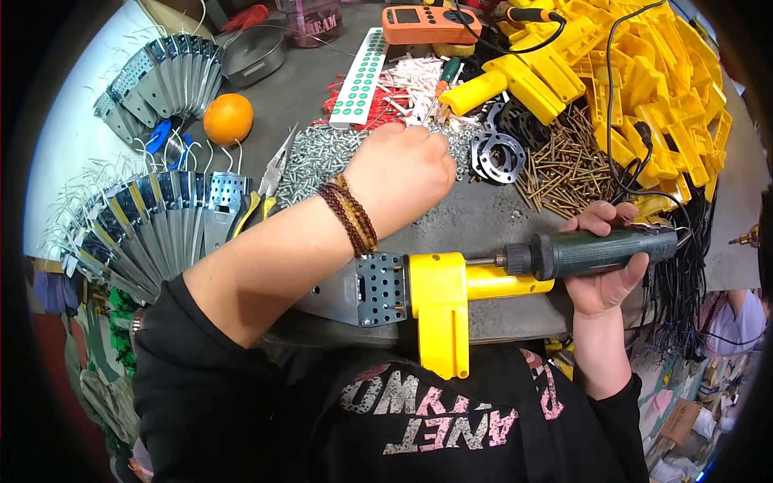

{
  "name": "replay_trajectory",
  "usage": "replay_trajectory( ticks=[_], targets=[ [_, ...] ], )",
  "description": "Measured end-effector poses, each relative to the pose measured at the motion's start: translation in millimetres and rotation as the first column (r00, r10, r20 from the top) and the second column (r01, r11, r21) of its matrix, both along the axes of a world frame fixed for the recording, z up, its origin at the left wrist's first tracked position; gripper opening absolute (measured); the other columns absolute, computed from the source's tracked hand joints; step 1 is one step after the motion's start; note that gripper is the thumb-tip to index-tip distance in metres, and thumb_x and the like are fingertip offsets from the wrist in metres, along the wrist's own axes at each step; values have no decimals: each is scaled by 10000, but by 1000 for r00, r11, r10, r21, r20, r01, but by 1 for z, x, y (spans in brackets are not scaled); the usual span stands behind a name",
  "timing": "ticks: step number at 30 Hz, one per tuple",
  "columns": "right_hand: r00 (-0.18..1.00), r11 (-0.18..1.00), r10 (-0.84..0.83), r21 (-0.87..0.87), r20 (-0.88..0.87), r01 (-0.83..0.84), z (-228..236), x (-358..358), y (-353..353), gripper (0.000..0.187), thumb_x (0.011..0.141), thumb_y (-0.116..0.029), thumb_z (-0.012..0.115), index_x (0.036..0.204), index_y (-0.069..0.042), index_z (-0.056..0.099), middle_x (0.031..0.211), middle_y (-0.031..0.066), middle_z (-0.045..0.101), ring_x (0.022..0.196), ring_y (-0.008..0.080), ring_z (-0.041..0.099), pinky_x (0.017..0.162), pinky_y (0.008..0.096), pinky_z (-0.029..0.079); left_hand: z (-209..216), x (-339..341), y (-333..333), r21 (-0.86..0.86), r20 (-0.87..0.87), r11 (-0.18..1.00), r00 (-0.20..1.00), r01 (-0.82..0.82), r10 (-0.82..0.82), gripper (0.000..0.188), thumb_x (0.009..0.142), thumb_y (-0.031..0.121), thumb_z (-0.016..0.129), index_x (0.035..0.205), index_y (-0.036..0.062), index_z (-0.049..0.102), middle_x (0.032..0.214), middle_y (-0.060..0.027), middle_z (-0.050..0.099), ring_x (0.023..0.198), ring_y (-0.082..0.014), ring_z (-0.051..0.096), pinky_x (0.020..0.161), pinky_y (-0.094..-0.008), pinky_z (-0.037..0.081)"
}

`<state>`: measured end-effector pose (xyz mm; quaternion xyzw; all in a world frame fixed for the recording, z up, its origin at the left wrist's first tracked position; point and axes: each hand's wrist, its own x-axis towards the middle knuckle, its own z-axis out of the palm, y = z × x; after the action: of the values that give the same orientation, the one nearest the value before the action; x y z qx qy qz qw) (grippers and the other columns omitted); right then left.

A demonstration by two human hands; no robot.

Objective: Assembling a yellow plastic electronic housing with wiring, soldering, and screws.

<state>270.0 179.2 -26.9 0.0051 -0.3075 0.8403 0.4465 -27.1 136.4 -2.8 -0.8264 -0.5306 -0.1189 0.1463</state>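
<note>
My right hand (600, 294) is wrapped round a dark green electric screwdriver (608, 252), which lies level with its shaft pointing left. The shaft's tip meets a yellow plastic housing (439, 302) at the table's near edge. A perforated metal bracket (382, 290) joins that housing to a flat grey metal plate (332, 294), partly covered by my left forearm. My left hand (407, 165) is closed over the pile of small silver screws (322, 165), its fingers curled. Its fingertips are hidden, so whatever they pinch does not show.
Grey metal plates with wires (145, 233) fan out at left, near pliers (274, 173) and an orange (228, 119). Long brass-coloured screws (568, 165), black rings (499, 157) and yellow housings (652, 97) are heaped at right. An orange meter (431, 26) stands behind.
</note>
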Motion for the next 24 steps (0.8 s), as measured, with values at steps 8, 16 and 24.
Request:
replay_trajectory(
  ticks=[8, 16, 24],
  targets=[
    [998, 996, -57, -70, 23, 58, 5, -5, -5, 562, 756, -246, 844, 1226, -219, 537, 1193, -24, 487, 1062, 124, 530, 1108, 433, 321, 25, -11, -53, -101, 349, 981, 917, -168, 193, 56, 819, 30, 604, 852, 17, 561, 849, -133, 564, 831, -314, 601, 749, -409, 493],
    [999, 999, -47, -11, 25, 47, 6, -4, -4, 592, 747, -289, 853, 1253, -243, 550, 1155, -23, 491, 1063, 123, 526, 1104, 431, 323, 8, 6, -126, -238, 697, 965, 671, -113, 251, 89, 834, 15, 601, 913, 10, 559, 958, -160, 608, 894, -348, 579, 822, -405, 455],
    [998, 998, -53, -44, -31, 52, 24, -12, -15, 529, 781, -246, 823, 1230, -203, 547, 1155, -27, 492, 1067, 129, 514, 1119, 443, 279, 0, -5, -127, -296, 797, 955, 550, -3, 249, 113, 812, 33, 651, 892, 28, 572, 988, -149, 637, 899, -324, 603, 829, -384, 459]
  ],
)
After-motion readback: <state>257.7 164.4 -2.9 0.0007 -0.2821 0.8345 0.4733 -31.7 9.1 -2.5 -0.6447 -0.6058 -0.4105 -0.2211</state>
